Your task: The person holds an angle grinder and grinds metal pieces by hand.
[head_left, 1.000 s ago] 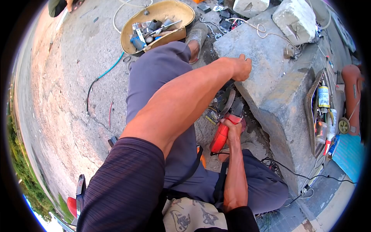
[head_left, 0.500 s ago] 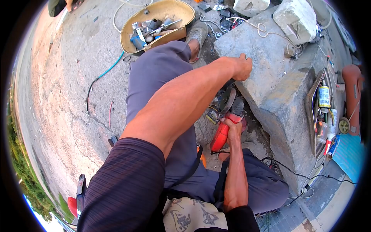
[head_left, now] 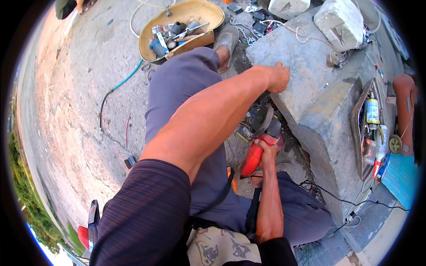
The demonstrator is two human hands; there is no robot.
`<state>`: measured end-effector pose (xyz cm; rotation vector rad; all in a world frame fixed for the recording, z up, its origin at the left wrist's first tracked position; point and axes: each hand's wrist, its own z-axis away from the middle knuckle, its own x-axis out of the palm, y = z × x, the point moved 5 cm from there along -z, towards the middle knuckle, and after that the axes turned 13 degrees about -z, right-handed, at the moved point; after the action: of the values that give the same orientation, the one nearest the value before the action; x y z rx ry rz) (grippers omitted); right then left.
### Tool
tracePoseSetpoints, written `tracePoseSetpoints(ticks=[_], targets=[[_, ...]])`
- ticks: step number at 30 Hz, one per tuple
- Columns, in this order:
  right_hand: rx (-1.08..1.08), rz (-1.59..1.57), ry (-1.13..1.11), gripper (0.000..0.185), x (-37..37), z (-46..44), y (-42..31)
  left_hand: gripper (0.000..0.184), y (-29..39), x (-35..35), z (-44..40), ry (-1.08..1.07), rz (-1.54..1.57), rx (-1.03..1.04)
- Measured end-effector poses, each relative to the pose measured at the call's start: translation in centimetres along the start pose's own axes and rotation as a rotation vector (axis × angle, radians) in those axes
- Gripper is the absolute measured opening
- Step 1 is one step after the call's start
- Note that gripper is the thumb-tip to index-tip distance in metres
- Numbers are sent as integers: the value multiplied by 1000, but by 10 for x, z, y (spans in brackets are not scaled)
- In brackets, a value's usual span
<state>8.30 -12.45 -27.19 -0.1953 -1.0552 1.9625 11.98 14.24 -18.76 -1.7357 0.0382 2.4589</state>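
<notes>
Red grinder first: grips it around the body with the right hand, low between the legs and near the block. Points its disc forward, below the left hand and apart from the concrete. Stretches the left hand across to the near corner of the block, with bent fingers; cannot tell whether clenched on nothing, pressed to the block or closed around something hidden. Cannot tell, either, whether running the disc or holding it idle.

Seems, by judgement, at the step of handling the grinder one-handed, with the disc clear of the block. Calls, for any next move, for a firm right-hand grip, a steady wrist and wide clearance between disc and left hand, legs and black cord. Needs watching, too: loose scraps just beside the disc. Shows a tub of tools beyond the left knee.
</notes>
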Motion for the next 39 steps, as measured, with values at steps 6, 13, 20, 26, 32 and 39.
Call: tracePoseSetpoints(ticks=[6, 13, 20, 26, 32, 39], targets=[[27, -46, 10, 24, -1, 2, -6, 36, -2, 3, -3, 29, 87, -68], [16, 7, 33, 26, 3, 0, -3, 49, -3, 6, -5, 95, 90, -48], [25, 4, 40, 24, 9, -1, -7, 54, -9, -7, 10, 83, 501, -221], [18, -6, 59, 22, 12, -2, -9, 53, -9, 2, 3, 81, 455, -200], [1, 30, 106, 21, 4, -2, 4, 53, -9, -4, 9, 59, 516, -229], [-12, 59, 134, 22, 0, -4, 12, 54, -7, -3, 7, 29, 401, -196]])
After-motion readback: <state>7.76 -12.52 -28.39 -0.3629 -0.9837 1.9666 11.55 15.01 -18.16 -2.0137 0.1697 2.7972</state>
